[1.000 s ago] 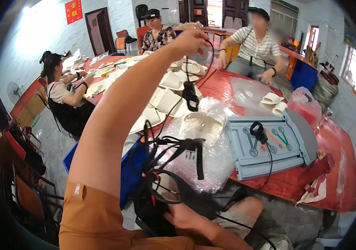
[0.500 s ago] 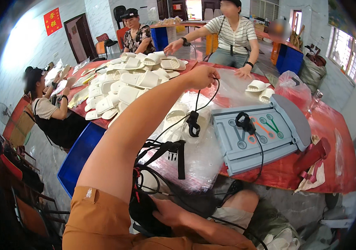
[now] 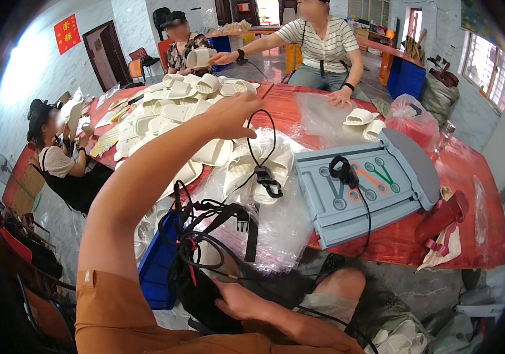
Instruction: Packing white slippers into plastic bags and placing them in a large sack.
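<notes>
My left hand reaches across the table at the near side of a slipper heap, its curled fingers on a thin black cable. The cable rises in a loop from a black clip-like device lying over a pair of cream slippers on clear plastic wrap. Low in front of me, my right hand is closed on a black fabric pouch. Tangled black cables and a strap with a buckle trail from the pouch onto the plastic. My right fingertips are partly hidden.
Cream slippers are heaped on the red table. A grey plastic case lies to the right, a second black device on it. A blue crate stands below left. Three co-workers sit around; the one opposite holds a slipper out.
My left hand has moved left with the cable, drawing its loop that way. The co-worker opposite has lifted a slipper from the heap. My right hand stays on the pouch.
</notes>
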{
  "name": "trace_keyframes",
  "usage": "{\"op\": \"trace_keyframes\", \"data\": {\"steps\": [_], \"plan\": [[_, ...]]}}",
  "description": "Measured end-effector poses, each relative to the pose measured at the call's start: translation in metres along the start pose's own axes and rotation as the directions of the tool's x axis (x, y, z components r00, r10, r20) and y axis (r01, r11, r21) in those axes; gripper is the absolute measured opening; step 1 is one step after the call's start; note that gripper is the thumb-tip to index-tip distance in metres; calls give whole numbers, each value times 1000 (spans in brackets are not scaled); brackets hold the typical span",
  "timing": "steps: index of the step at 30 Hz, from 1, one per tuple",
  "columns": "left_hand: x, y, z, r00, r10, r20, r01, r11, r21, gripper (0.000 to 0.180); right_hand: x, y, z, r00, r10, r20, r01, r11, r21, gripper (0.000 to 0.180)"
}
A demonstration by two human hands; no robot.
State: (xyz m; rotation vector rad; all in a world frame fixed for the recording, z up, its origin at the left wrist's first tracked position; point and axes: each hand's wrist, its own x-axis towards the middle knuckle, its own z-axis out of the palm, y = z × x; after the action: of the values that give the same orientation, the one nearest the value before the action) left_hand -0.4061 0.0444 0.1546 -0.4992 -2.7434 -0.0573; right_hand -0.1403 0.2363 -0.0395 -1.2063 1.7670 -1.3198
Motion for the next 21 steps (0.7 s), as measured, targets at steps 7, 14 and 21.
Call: {"op": "trace_keyframes", "data": {"steps": [7, 14, 21], "plan": [[-38, 46, -28, 807, 264, 529, -266, 961, -75, 32, 7, 0, 9, 999, -7, 45, 9, 999, -49, 61], [-90, 57, -53, 352, -42, 935, 13, 999, 40, 72, 19, -35, 11, 980, 181, 81, -172, 978, -115, 57], [-149, 37, 3, 163, -125, 979, 3, 992, 126, 74, 44, -39, 48, 996, 91, 7, -91, 995, 47, 53]]}}
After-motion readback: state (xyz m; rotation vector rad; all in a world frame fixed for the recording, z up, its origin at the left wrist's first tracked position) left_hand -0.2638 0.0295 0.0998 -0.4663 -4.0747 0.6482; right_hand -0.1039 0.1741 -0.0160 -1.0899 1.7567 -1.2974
